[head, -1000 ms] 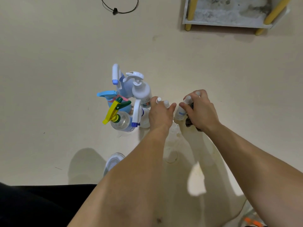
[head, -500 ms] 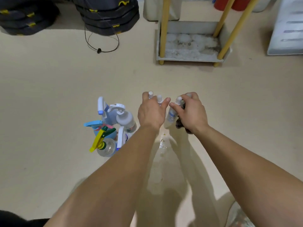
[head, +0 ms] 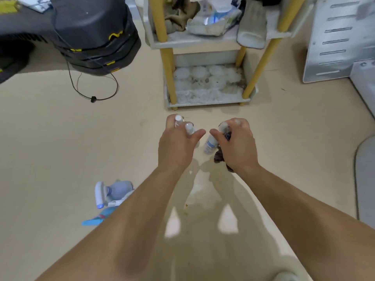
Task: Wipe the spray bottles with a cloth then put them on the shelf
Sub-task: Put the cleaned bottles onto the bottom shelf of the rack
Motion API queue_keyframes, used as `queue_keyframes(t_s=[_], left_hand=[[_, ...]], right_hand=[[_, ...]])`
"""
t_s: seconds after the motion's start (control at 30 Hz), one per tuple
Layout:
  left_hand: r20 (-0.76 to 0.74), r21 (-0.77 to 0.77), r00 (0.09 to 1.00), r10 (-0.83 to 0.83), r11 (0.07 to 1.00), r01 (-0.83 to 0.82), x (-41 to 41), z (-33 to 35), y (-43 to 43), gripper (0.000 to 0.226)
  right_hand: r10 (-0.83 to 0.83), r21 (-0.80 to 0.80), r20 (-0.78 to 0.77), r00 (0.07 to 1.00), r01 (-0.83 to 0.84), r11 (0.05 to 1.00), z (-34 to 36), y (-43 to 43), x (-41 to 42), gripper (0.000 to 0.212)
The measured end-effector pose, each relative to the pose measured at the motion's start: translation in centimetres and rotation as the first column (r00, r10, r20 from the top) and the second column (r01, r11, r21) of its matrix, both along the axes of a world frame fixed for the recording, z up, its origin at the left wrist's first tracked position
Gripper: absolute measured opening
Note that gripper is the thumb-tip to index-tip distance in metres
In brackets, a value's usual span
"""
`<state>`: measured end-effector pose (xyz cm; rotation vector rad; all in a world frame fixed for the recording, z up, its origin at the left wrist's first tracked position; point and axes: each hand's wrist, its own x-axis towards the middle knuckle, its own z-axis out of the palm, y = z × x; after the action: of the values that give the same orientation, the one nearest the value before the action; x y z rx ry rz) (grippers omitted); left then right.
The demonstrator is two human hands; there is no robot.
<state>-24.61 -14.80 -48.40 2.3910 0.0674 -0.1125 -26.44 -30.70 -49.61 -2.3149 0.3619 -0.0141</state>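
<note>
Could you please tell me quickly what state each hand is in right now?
Left hand: holding two capped bottles.
Right hand: holding a labelled bottle and a dark cloth.

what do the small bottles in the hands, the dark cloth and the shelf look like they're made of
Small bottles: probably plastic, translucent white, smooth, with a printed label. Dark cloth: soft fabric, bunched and drooping under the right hand. Shelf: pale trays look like matte plastic; the yellow posts are smooth, plastic or painted tube, hard to tell.
</note>
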Motion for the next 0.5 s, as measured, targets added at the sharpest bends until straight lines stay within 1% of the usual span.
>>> queue_keyframes(t_s=[0.13, 0.23, 0.33, 0.43, 0.5], left_hand=[[-0.089, 0.054, 0.994, -0.057, 0.997, 0.062, -1.2, 11.5, -1.6, 0.04], [-0.156, 0.109, 0.986, -0.06, 0.991, 0.077, -1.2, 22.3, -3.9, 0.04], [-0.177, 0.134, 0.982, -0.062, 0.987, 0.087, -0.6, 33.3, -6.6, 0.04], [-0.165, 0.147, 0.985, -0.057, 0.986, 0.082, 0.9, 42.9, -8.9, 0.039], [-0.121, 0.154, 0.992, -0.032, 0.987, 0.051, 2.4, 48.1, -9.9, 0.041]], right_hand=[[0.005, 0.05, -0.11, 0.994, 0.001, 0.999, 11.7, -2.6, -1.9, 0.026], [0.022, 0.1, -0.136, 0.991, -0.008, 0.995, 22.5, -5.2, -2.4, 0.027], [0.078, 0.13, -0.143, 0.987, -0.059, 0.99, 33.9, -8.5, -1.7, 0.025], [0.162, 0.058, -0.12, 0.979, -0.156, 0.986, 44.2, -11.3, 0.4, 0.028], [0.207, 0.019, -0.087, 0.974, -0.206, 0.978, 49.9, -12.7, 2.5, 0.028]])
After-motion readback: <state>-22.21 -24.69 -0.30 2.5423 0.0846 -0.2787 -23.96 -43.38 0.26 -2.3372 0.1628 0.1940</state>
